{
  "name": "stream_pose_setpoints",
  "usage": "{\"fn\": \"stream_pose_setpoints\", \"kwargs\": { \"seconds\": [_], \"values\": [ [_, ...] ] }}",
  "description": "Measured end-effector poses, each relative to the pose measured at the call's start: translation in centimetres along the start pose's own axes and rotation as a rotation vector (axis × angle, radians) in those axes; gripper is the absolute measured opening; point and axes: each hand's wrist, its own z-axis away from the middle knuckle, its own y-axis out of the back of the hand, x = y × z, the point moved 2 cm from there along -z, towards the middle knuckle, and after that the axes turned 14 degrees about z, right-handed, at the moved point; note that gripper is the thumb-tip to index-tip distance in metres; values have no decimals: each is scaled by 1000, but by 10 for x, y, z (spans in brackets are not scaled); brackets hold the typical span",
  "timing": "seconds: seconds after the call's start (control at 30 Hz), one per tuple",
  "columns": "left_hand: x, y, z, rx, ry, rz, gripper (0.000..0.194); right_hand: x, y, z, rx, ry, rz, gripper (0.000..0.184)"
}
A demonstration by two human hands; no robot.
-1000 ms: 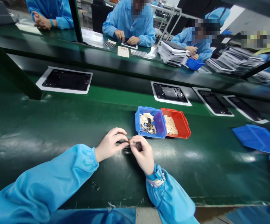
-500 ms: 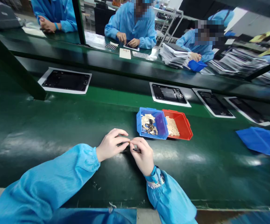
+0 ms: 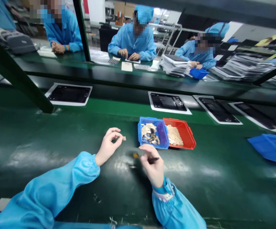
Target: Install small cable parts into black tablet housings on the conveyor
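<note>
My left hand (image 3: 108,143) pinches a small beige piece (image 3: 124,138) between thumb and fingertip, raised over the green bench. To its right, my right hand (image 3: 152,163) is closed on a thin dark strip (image 3: 154,160). A blurred amber bit (image 3: 135,155) shows at its fingertips; I cannot tell whether it belongs to the strip. Just beyond the right hand stands a blue bin (image 3: 153,133) with beige pieces and dark, gold-coloured parts in it. Against it is a red bin (image 3: 188,135) holding a pile of small beige pieces.
Black flat panels on white sheets, such as one at left (image 3: 68,94) and one at centre (image 3: 169,102), lie along the far side. A blue tray (image 3: 271,148) is at right. A green post (image 3: 30,76) rises at left. Several people in blue sit across the bench.
My hands, which met at the fingertips, have moved apart: the left with the beige piece, the right with the dark strip toward the right. The view has tilted up slightly.
</note>
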Motion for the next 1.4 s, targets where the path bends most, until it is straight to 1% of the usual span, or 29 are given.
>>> {"fn": "stream_pose_setpoints", "kwargs": {
  "seconds": [0.03, 0.1, 0.13, 0.17, 0.2, 0.27, 0.33, 0.37, 0.4, 0.43, 0.5, 0.57, 0.63, 0.67, 0.7, 0.73, 0.83, 0.87, 0.9, 0.97, 1.03, 1.1, 1.13, 1.17, 1.2, 1.27, 1.3, 1.33, 1.4],
  "values": [
    [5, -7, -11, -32, -28, -8, 9, 2, 3, 0, -97, 4, -149, 29],
    [19, -33, -37, -149, -120, -39, 8, 3, 5, 0, -368, 52, -437, 53],
    [27, -52, -50, -219, -162, -72, 7, 4, 4, 1, -500, 71, -550, 59],
    [33, -72, -62, -283, -193, -116, 7, 5, 3, 2, -603, 68, -645, 61],
    [38, -94, -74, -334, -209, -168, 7, 7, 1, 3, -666, 46, -724, 61],
    [43, -137, -92, -406, -203, -258, 10, 12, -4, 4, -700, -9, -839, 60],
    [41, -170, -103, -448, -194, -301, 14, 17, -7, 5, -673, -44, -901, 62],
    [39, -182, -107, -460, -192, -312, 15, 19, -8, 6, -650, -53, -915, 63],
    [37, -188, -110, -470, -190, -325, 17, 20, -8, 7, -624, -60, -924, 64],
    [35, -191, -113, -476, -189, -335, 17, 21, -8, 7, -595, -69, -935, 63],
    [38, -183, -114, -473, -192, -340, 13, 20, -6, 7, -526, -88, -952, 60],
    [47, -161, -109, -445, -202, -327, 10, 19, -4, 6, -454, -105, -959, 55],
    [61, -127, -92, -375, -208, -257, 17, 18, -3, 4, -390, -118, -955, 55],
    [67, -108, -78, -318, -209, -171, 25, 17, -3, 4, -370, -121, -946, 60],
    [72, -90, -62, -290, -199, -88, 30, 16, -4, 3, -359, -121, -934, 66],
    [75, -73, -44, -310, -194, -31, 33, 15, -6, 3, -359, -119, -922, 73],
    [73, -35, 10, -570, -118, 26, 28, 9, -19, 4, -446, -127, -864, 93],
    [70, -26, 24, -638, -103, 37, 27, 7, -25, 5, -488, -139, -829, 97],
    [68, -17, 35, -679, -103, 53, 28, 5, -32, 6, -529, -152, -786, 99],
    [63, -2, 47, -687, -149, 85, 30, 1, -46, 6, -597, -176, -689, 99],
    [59, 12, 51, -649, -201, 77, 27, -4, -58, 4, -632, -184, -618, 95],
    [54, 26, 50, -580, -224, 41, 21, -11, -69, -1, -664, -176, -580, 87],
    [50, 32, 49, -526, -223, 23, 19, -15, -73, -4, -662, -169, -586, 82],
    [45, 39, 47, -454, -213, 10, 20, -19, -76, -8, -624, -169, -624, 74],
    [40, 45, 45, -367, -194, 1, 21, -23, -78, -12, -556, -177, -684, 61],
    [27, 57, 42, -193, -145, -13, 23, -29, -80, -20, -359, -214, -822, 29],
    [21, 62, 41, -138, -120, -14, 24, -30, -80, -22, -246, -235, -863, 20],
    [16, 65, 40, -109, -96, -7, 25, -30, -80, -23, -150, -253, -866, 23],
    [8, 67, 40, -110, -54, 28, 24, -30, -79, -21, -36, -280, -785, 37]
  ]
}}
